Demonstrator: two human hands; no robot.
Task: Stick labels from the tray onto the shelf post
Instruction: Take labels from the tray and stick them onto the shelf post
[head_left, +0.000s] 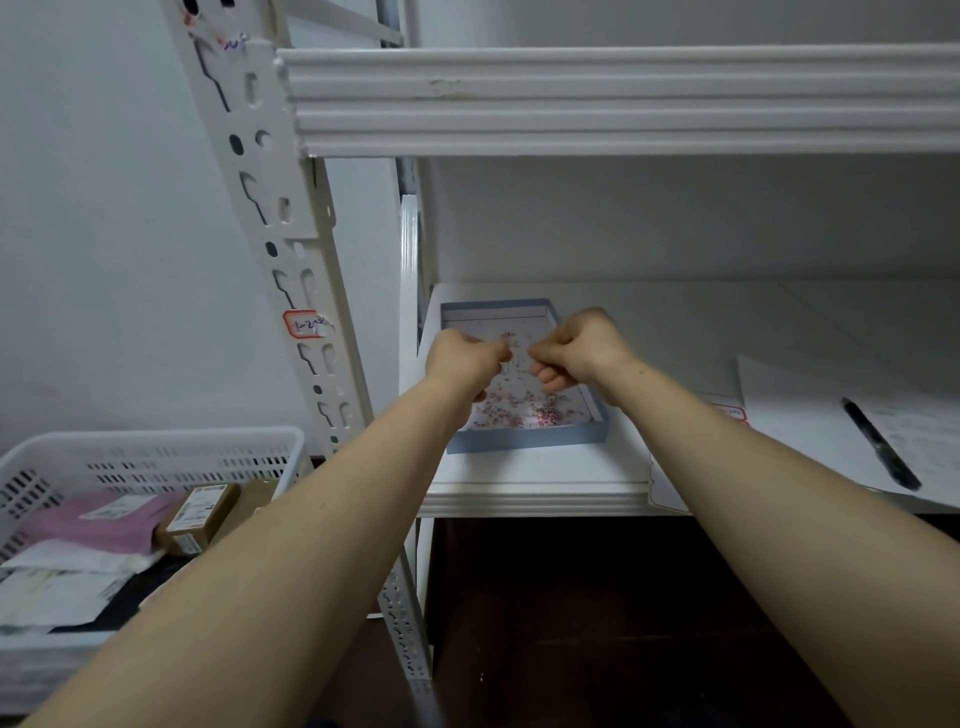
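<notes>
The tray (524, 440), a shallow blue-walled box, sits on the white shelf (535, 483) near its left end, just right of the shelf post (291, 249). Its floor is littered with small red-and-white labels (519, 402), thickest toward the near wall. From my end I see both hands held over the tray, almost touching each other. The left hand (462, 358) has its fingers curled in, thumb and fingertip pushed toward the right hand (582, 348), which is clenched the same way with its fingertips facing back. Whether a label is pinched between them I cannot tell; anything there is too small to make out.

One red-bordered label (305, 325) with handwriting is already stuck on the post, about level with the tray's far end.

Further right on the shelf a black pen (880, 444) lies on a sheet of paper (810, 415). Left of the post, a white plastic basket (156, 452) holds a pink mailer (98, 525) and a brown box (200, 512).
</notes>
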